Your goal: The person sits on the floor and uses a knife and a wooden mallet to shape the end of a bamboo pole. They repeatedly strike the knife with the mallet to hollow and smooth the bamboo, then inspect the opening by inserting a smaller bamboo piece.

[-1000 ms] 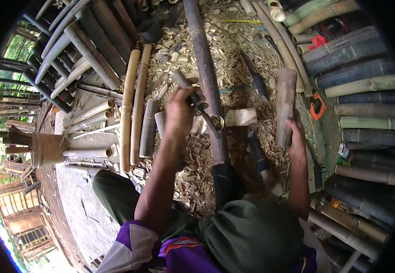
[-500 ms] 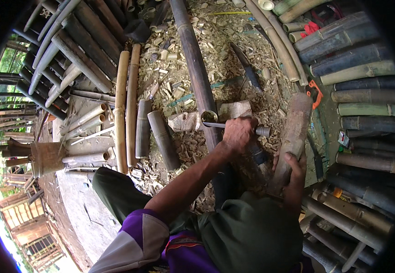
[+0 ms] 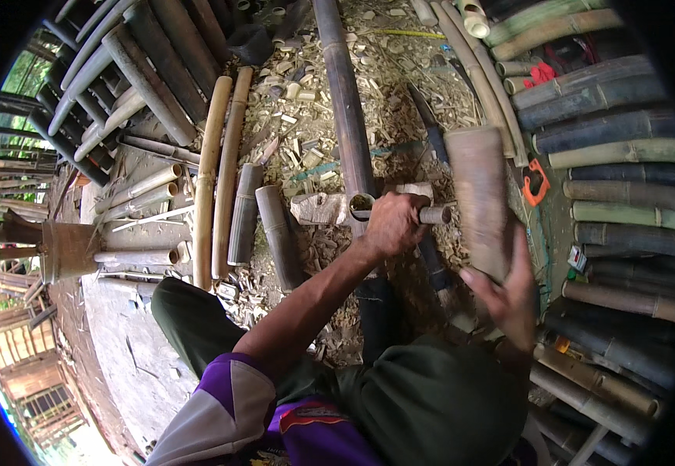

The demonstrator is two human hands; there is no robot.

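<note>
My left hand (image 3: 394, 225) is closed round a chisel, whose handle end (image 3: 435, 215) sticks out to the right of the fist. The chisel's tip reaches into the open end or cut hollow (image 3: 361, 203) of a long dark bamboo pole (image 3: 345, 101). That pole crosses over a pale wooden block (image 3: 318, 209) and runs back toward my legs. To the right, my right hand (image 3: 508, 283) grips the lower part of a thick, round wooden mallet (image 3: 477, 194), smeared by motion. The mallet's side is close to the chisel's handle end; I cannot tell whether they touch.
Wood chips (image 3: 306, 116) cover the ground. A long knife (image 3: 428, 124) and an orange saw handle (image 3: 535, 182) lie beyond the mallet. Short bamboo pieces (image 3: 278, 233) rest at left; bamboo lengths (image 3: 625, 171) are stacked along the right. A dark bucket (image 3: 250, 44) stands far back.
The mallet has swung to the left and become more upright, blurred now, with my right hand turning round its lower part. My left hand keeps the chisel at the pole. The view has shifted slightly.
</note>
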